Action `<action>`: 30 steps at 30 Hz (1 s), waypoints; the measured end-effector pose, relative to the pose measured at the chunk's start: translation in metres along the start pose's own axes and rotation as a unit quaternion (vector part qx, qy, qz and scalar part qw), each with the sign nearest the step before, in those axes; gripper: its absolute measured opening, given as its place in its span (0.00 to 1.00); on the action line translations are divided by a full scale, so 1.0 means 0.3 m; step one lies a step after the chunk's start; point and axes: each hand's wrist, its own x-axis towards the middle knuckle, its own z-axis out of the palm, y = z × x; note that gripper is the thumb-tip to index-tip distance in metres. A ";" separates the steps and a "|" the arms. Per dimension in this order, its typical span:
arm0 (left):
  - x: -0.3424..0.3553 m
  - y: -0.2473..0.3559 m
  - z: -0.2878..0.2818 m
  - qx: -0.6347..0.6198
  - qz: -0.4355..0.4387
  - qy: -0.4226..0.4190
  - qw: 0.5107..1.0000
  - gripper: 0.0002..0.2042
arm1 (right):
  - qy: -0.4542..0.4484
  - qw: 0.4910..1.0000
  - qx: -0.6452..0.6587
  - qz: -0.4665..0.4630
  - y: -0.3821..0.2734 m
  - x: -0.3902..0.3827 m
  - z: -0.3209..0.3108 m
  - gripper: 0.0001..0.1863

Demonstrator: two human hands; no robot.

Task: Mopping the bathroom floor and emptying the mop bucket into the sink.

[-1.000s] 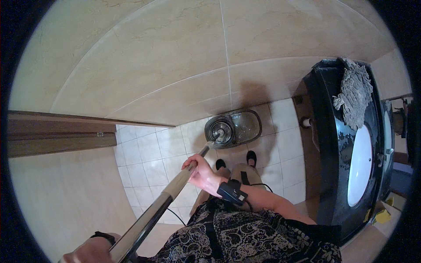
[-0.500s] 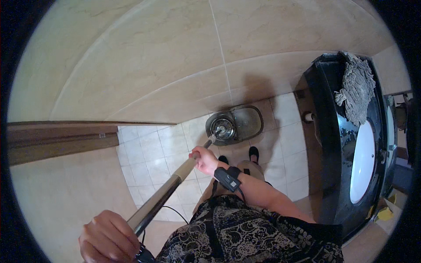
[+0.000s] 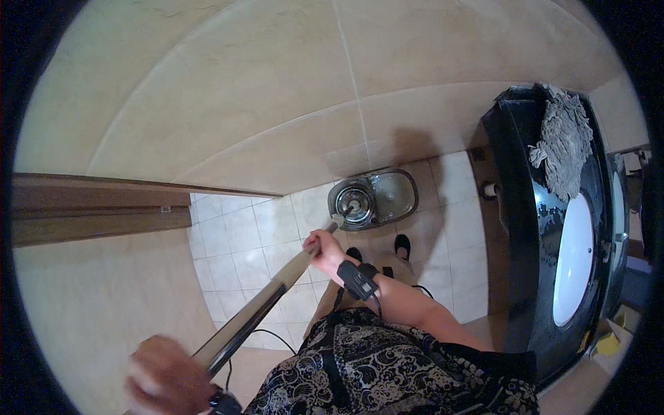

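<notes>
A long mop handle [image 3: 249, 315], pale and shiny metal, slopes from the lower left toward the floor bucket [image 3: 413, 190]. My right hand [image 3: 326, 250] is closed around its lower part, near the bucket. Blurred by motion, my left hand [image 3: 166, 373] is wrapped around the upper end, and its fingertips are hard to see. The handle's far end reaches the round metal spin basket [image 3: 356, 220] in the bucket's left half. What sits in the basket's middle is too small to make out. Cloudy water [image 3: 394, 194] shows in the right half.
On the right stands a black washbasin counter [image 3: 515, 200] with a white oval sink [image 3: 573, 270]. A grey string mop pad [image 3: 566, 142] lies on its far end. A tiled wall [image 3: 277, 90] rises behind the bucket. A brown door frame [image 3: 104, 207] is at left, and yellow items [image 3: 609, 344] are at lower right.
My left hand has gone from sharp to blurred and stays at the handle's upper end. The whole view has shifted slightly. My right hand keeps its grip, and the bucket stands in the same place.
</notes>
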 end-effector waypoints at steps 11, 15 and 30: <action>0.033 -0.162 0.008 -0.287 -0.059 -0.245 0.924 0.16 | -0.027 1.000 0.002 0.013 -0.058 0.027 -0.101 0.13; 0.058 -0.137 0.017 -0.373 -0.077 -0.363 0.850 0.14 | 0.043 0.999 0.024 0.020 -0.061 0.068 -0.124 0.23; 0.016 -0.014 0.016 -0.211 -0.118 -0.116 0.963 0.15 | 0.071 0.919 -0.376 -0.097 -0.196 0.385 -0.303 0.12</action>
